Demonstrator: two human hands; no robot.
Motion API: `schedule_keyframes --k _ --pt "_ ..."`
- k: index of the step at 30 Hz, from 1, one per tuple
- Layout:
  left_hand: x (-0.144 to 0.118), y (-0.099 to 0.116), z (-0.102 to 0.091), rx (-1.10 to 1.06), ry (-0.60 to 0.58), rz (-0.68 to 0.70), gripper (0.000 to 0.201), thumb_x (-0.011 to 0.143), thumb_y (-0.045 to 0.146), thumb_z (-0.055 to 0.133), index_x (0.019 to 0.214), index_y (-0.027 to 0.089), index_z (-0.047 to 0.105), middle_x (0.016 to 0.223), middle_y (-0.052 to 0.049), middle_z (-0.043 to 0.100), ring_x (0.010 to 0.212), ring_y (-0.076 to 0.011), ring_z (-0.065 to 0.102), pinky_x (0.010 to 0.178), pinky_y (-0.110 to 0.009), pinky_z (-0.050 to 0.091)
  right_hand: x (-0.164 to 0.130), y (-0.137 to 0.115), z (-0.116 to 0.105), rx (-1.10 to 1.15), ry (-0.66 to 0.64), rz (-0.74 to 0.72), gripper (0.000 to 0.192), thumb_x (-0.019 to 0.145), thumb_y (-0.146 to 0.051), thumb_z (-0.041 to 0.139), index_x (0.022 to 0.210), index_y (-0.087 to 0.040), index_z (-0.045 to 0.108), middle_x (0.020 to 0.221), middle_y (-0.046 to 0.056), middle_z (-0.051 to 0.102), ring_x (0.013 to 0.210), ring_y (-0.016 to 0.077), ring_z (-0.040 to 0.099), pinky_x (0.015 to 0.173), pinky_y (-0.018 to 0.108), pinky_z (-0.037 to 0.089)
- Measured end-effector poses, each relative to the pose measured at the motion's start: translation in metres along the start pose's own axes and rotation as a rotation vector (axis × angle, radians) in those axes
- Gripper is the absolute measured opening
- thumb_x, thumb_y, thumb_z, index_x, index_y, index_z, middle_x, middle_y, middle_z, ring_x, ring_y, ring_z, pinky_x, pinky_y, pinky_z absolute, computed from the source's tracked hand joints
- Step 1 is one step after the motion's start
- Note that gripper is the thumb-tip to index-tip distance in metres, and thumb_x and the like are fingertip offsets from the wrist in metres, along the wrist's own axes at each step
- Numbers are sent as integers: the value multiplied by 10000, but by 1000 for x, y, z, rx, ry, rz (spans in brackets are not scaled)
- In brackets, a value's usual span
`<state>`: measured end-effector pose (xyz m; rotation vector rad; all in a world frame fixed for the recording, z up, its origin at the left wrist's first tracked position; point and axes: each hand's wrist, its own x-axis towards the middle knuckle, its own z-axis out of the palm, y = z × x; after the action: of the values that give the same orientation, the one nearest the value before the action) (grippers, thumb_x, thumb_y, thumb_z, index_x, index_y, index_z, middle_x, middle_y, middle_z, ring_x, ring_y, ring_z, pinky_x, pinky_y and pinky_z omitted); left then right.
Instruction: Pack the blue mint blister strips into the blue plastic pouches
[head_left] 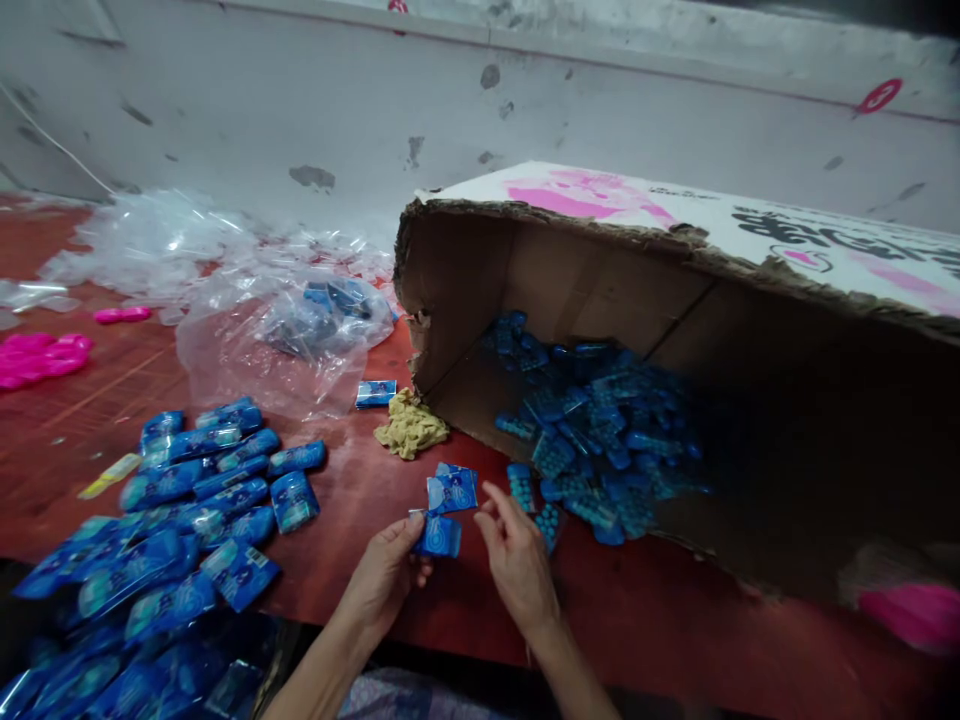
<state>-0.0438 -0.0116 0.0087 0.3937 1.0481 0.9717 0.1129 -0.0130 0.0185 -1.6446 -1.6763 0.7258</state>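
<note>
- The left hand [386,575] pinches a blue packet [438,536] between thumb and fingers, just in front of the cardboard box [570,290] lying on its side.
- The right hand [516,560], fingers loosely curled, touches a second blue packet [452,490] at its edge; whether it grips it is unclear.
- That packet lies just above the first, nearer the box mouth.
- Loose blue packets [592,440] fill the box floor.

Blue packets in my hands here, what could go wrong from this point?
Both hands work right at the table's near edge: the left hand pinches one blue packet and the right hand touches another packet, so either could slip off onto the floor. The pile of filled packets at the left already spills over that edge and may slide further. The torn cardboard box lies on its side, so its loose contents could roll out.
</note>
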Motion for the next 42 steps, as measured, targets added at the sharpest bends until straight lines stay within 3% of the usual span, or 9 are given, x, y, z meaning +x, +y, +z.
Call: schedule_keyframes --k 2,6,13,21,24,28,30,34,42 --pt "-1 1 0 -50 29 -29 264 624 379 685 633 147 559 462 31 533 387 -71 463 363 -174 317 11 6 -6 -327 83 73 348 857 -253 448 1194 -175 483 1084 145 560 874 237 596 704 324 448" --pt "-1 1 -1 -102 68 -96 251 628 367 689 658 162 548 452 34 539 379 -72 473 356 -166 328 23 12 -4 -701 55 147 349 845 -255 486 1189 -203 467 1082 160 523 771 238 622 557 294 441" --pt "-1 -1 -6 -135 77 -128 244 632 366 690 682 171 552 448 36 546 382 -74 483 359 -165 337 26 13 -7 -785 5 122 396 823 -273 534 1199 -201 430 1023 146 532 695 222 635 529 285 426" --pt "-4 1 -2 -96 69 -133 245 628 358 693 676 164 553 450 33 545 380 -71 478 363 -165 330 42 18 -14 -676 -12 175 314 796 -199 535 1107 -180 499 963 145 589 738 244 635 592 322 445" --pt "-4 0 -3 -90 84 -116 249 631 369 686 686 166 551 444 36 539 377 -71 471 361 -166 325 42 16 -20 -365 6 208 364 770 -192 528 1130 -177 478 953 109 594 733 209 619 603 308 468" --pt "0 -1 -4 -82 90 -84 259 634 391 675 684 169 551 449 35 539 384 -75 468 362 -171 324 27 4 -29 691 -128 311 436 755 -331 531 1155 -223 398 840 14 565 516 116 542 420 247 469" --pt "1 -2 -3 -78 74 -76 261 627 386 683 689 164 559 464 35 543 391 -71 468 364 -170 325 16 -4 -27 1012 -186 334 469 717 -349 589 1129 -240 394 868 7 559 513 101 535 392 227 469" --pt "0 -4 -1 -58 48 -54 276 615 386 690 697 150 573 488 29 549 397 -67 467 364 -170 319 1 -11 -16 1167 -209 339 466 680 -291 657 1073 -255 410 917 4 574 537 93 575 415 207 485" --pt "-1 -5 -2 -37 22 33 275 625 388 685 644 145 560 475 24 554 417 -78 483 397 -187 348 -7 -12 -14 1104 -132 302 431 692 -224 663 1019 -246 384 956 11 577 682 136 619 498 235 514"
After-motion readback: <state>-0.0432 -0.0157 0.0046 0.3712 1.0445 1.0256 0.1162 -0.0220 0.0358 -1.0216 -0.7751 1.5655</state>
